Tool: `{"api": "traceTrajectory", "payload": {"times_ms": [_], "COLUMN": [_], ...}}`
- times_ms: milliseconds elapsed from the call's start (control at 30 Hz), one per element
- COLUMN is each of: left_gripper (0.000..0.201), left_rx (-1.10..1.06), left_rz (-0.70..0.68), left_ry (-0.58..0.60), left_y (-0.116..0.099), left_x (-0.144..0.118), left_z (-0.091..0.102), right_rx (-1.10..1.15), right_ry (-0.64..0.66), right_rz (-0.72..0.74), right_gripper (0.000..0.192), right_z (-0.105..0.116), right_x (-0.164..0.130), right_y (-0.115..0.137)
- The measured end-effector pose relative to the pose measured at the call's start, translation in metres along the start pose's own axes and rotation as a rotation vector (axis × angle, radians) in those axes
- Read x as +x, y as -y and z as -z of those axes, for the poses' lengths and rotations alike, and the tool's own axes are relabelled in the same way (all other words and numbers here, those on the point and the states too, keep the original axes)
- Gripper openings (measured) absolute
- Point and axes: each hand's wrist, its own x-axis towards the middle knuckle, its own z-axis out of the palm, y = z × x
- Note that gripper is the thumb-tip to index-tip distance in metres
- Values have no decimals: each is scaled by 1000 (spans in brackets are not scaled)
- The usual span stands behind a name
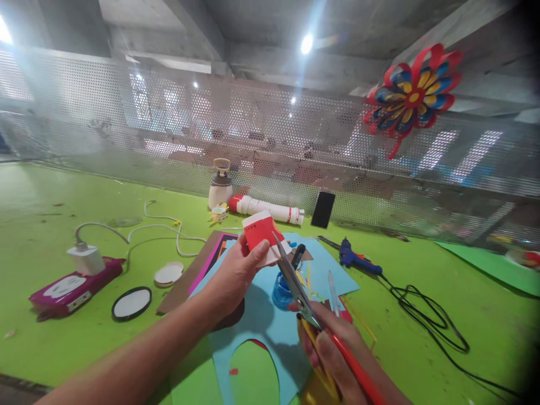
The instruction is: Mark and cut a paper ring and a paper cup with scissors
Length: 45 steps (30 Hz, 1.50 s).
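A red and white paper cup (pixel 262 229) is pinched in my left hand (pixel 240 264), thumb in front and tilted over the table's middle. My right hand (pixel 333 343) grips a pair of scissors (pixel 298 292) with one red and one yellow handle. The blades point up and away, and their tips lie against or just in front of the cup's right side; whether they touch the paper I cannot tell. Below the hands is light blue paper (pixel 261 315) with a rounded opening cut in it. A blue tape roll or dish (pixel 282 291) and a black marker (pixel 298 256) sit behind the scissors.
A blue glue gun (pixel 358 259) with a black cable lies right. A purple power strip (pixel 76 289) with a white charger (pixel 86 260) is left, near a black-rimmed disc (pixel 131 304). Behind stand a sprayer bottle (pixel 220 190), a white tube (pixel 270 210) and a phone (pixel 323 209).
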Motion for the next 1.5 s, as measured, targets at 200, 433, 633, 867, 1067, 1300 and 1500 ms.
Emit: {"api": "traceTrajectory", "payload": {"times_ms": [200,433,633,867,1067,1300,1500], "left_gripper": [48,48,49,45,48,44,41], "left_rx": [15,-11,-10,6,-4,2,-3], "left_rz": [-2,14,9,3,7,8,20], "left_ry": [1,-15,-19,-11,-36,-38,-35], "left_y": [0,-1,0,3,3,3,4], "left_x": [0,-2,-1,0,0,-1,-1], "left_z": [0,-3,-3,0,-2,-2,-4], "right_rx": [-63,-39,-81,-134,-107,-96,-70], "right_ry": [-19,-59,-102,-122,-116,-117,-118], "right_rz": [-33,-14,-22,-8,-32,-60,-105], "right_gripper": [76,82,79,78,78,81,79], "right_z": [2,-2,-5,-6,-11,-13,-14], "right_x": [2,3,2,3,3,4,2], "right_y": [4,0,-1,3,5,8,13]}}
